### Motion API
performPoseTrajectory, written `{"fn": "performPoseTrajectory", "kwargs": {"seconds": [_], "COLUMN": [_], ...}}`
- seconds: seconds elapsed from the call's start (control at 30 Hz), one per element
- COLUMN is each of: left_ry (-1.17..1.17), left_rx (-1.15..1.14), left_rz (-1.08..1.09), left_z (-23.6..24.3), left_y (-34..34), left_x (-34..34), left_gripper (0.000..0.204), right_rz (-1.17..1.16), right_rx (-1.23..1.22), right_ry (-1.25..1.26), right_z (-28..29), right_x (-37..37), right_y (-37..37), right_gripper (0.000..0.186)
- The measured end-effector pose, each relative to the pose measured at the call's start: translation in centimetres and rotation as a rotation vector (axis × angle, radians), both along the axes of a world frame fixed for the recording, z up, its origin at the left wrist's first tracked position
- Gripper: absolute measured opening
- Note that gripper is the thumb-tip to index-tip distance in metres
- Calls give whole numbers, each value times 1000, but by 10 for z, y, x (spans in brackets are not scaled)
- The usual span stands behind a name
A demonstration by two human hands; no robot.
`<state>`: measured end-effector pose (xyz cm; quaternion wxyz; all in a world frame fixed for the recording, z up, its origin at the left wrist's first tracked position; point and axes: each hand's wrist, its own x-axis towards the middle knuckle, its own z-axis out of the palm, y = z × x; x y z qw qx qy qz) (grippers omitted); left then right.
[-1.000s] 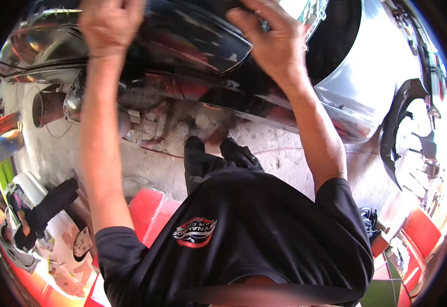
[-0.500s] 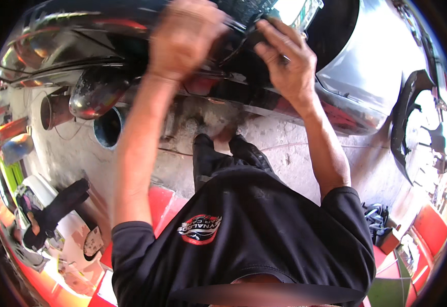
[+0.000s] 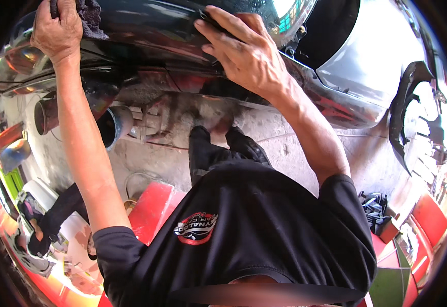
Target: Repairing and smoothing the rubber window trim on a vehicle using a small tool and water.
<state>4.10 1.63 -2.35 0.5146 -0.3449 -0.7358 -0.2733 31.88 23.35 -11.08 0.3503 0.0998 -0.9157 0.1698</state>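
Note:
My left hand (image 3: 58, 31) grips a dark, bunched cloth (image 3: 91, 20) at the upper left, on the glossy black panel of a car (image 3: 146, 25). My right hand (image 3: 244, 59) lies palm down near the top centre of the same bodywork, fingers curved over a small dark thing that is mostly hidden beneath them. Right of it are a shiny, glass-like piece (image 3: 287, 20), a dark opening (image 3: 331, 30) and a silver panel (image 3: 374, 59).
A loose black trim piece (image 3: 402, 117) stands at the right. Round containers (image 3: 111, 128) are under the car's side. Behind me are red panels (image 3: 151, 204), red seating (image 3: 428, 215), a dark bundle of cables or tools (image 3: 374, 210) and heaped items (image 3: 39, 230) at the left.
My left hand swept right, then moved back far to the left, where the cloth now shows. My right hand has shifted left along the panel from half a second ago.

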Motion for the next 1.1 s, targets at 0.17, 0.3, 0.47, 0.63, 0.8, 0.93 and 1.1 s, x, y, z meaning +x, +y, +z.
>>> {"fn": "performPoseTrajectory", "kwargs": {"seconds": [0.17, 0.3, 0.47, 0.63, 0.8, 0.93, 1.1], "left_ry": [-74, -76, -70, -104, -117, -161, -119], "left_rx": [15, -41, -49, -42, 20, 45, -32], "left_rz": [-148, -207, -217, -222, -153, -191, -98], "left_z": [8, 10, 12, 9, 11, 10, 14], "left_y": [12, 13, 15, 13, 16, 18, 11], "left_x": [18, 19, 18, 21, 29, 29, 28], "left_gripper": [39, 44, 44, 43, 23, 22, 21], "right_rz": [-1, 40, 8, 26, 47, 112, 65], "right_rx": [33, -41, 22, 27, 60, -20, 1], "right_ry": [-12, 98, -3, 53, 25, 9, 53], "right_z": [2, 15, 4, 20, 14, 43, 26], "right_x": [1, -35, -7, -27, -18, -41, -26], "right_y": [3, -14, -1, -10, -1, -18, -10], "right_gripper": [39, 37, 36, 40, 42, 37, 37]}}
